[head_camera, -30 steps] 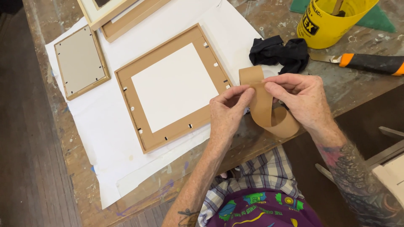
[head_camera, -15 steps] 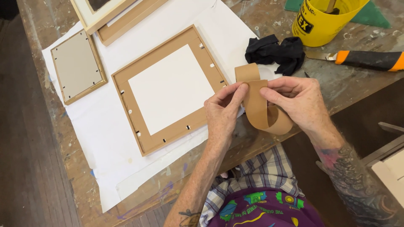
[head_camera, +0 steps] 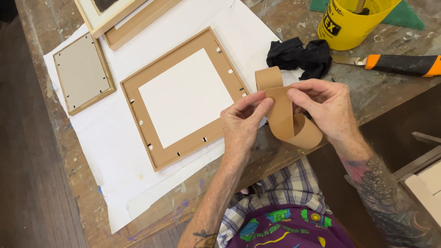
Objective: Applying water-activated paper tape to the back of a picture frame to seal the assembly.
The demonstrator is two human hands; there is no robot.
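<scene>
I've got the curling strip of brown paper tape (head_camera: pixel 287 117) pinched in both hands over the near edge of the paint-spattered wooden workbench (head_camera: pixel 46 110). My left hand (head_camera: pixel 243 121) pinches the strip's free end between thumb and forefinger, tips pressed together on it. My right hand (head_camera: pixel 328 108) pinches the same stretch from the other side — thumb under, fingers on top. Neither hand is spread; both are closed on the tape.

The strip loops down below my fingers and another curl stands up behind them, so it looks thin, light and floppy with a springy curl. I'd say it will crease or tear if pulled hard. It may also stick to itself if one face is gummed — I can't tell which face that is. Best hold is by the edges near the end, flat between fingertips, with both hands close together so it can't twist.

Just left of my hands lies the square light-brown wooden picture frame (head_camera: pixel 186 96), face down, with a white backing, on a white paper sheet (head_camera: pixel 110 151). A crumpled black cloth (head_camera: pixel 298 57) lies behind the tape. Beyond it stands a yellow plastic tub (head_camera: pixel 351 23), and to its right lies an orange-and-black-handled knife (head_camera: pixel 395 64). A smaller frame back (head_camera: pixel 82 73) lies far left.
</scene>
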